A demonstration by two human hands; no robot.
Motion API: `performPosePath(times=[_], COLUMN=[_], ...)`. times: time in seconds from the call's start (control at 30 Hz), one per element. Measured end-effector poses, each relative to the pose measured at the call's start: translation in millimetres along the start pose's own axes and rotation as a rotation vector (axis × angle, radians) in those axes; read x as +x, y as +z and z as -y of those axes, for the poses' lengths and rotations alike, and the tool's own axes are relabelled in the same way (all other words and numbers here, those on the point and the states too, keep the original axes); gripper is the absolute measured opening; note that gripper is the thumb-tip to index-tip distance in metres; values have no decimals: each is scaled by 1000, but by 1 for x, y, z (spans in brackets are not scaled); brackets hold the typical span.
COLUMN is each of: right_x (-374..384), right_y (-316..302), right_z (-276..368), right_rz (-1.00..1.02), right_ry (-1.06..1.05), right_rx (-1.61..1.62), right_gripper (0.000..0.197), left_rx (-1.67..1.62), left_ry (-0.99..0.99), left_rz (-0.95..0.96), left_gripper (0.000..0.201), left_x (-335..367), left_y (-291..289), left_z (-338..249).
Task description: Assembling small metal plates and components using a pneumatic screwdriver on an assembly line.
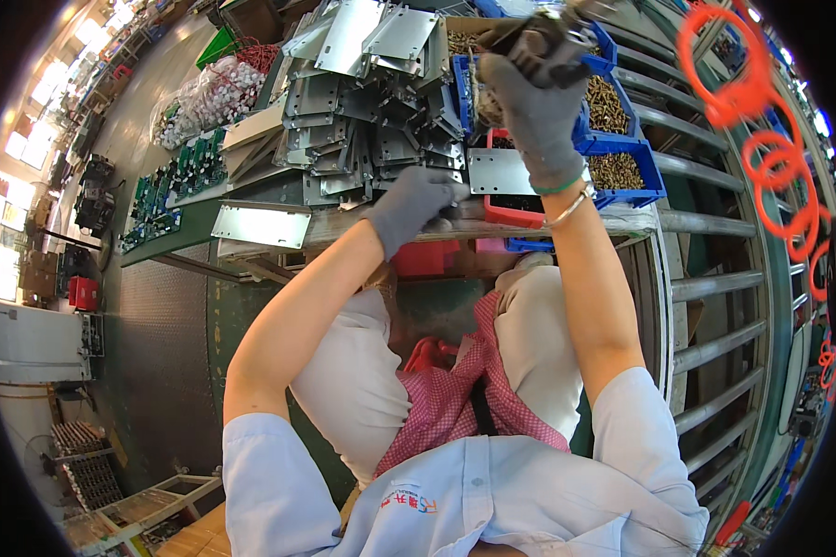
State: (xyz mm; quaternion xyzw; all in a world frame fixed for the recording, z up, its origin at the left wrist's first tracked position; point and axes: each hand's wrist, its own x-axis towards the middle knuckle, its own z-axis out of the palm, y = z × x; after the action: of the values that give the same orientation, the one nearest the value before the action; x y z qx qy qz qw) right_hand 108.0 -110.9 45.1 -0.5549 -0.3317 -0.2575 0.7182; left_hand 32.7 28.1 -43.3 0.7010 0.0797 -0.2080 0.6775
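My right hand (541,121), in a grey glove, is raised over the parts bins at the back of the bench. It is closed around a dark tool with shiny metal parts (543,46), which is blurred, so its exact kind is unclear. My left hand (416,209), also gloved, is at the front edge of the bench with its fingers curled together. Whatever they may hold is hidden. Just to its right, a flat silver metal plate (503,173) lies across a red bin (515,217). Behind the left hand rises a heap of similar bent metal plates (330,102).
Blue bins (655,176) of brass-coloured fasteners (615,171) stand at the right. Another plate (262,226) lies at the front left, near green circuit boards (190,172) and bagged white parts (215,97). A roller conveyor (715,286) and an orange coiled hose (771,158) are at the right.
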Motion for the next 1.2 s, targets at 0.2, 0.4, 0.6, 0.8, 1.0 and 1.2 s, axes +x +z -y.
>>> performPosePath(times=[0.2, 0.4, 0.6, 0.8, 1.0, 1.2], right_x=[-17, -28, -35, -32, -19, -20], right_y=[-17, -38, -47, -58, -53, -57], right_z=[32, 32, 26, 20, 16, 28], right_rz=[-122, -150, -250, -234, -406, -258], right_ry=[142, 193, 213, 324, 226, 467], right_rx=[343, 299, 284, 368, 339, 465], right_gripper=[20, 26, 25, 23, 16, 37], left_rx=[-691, -886, -505, -343, -581, -601], left_ry=[-89, -53, 99, 107, 122, 167], left_rz=[-15, 70, 103, 88, 85, 68], left_gripper=[32, 29, 28, 29, 28, 29], left_x=[-4, -3, -19, -16, -4, -2], left_y=[-37, -32, -14, -3, 5, 14], left_z=[12, 3, -15, -26, -28, -27])
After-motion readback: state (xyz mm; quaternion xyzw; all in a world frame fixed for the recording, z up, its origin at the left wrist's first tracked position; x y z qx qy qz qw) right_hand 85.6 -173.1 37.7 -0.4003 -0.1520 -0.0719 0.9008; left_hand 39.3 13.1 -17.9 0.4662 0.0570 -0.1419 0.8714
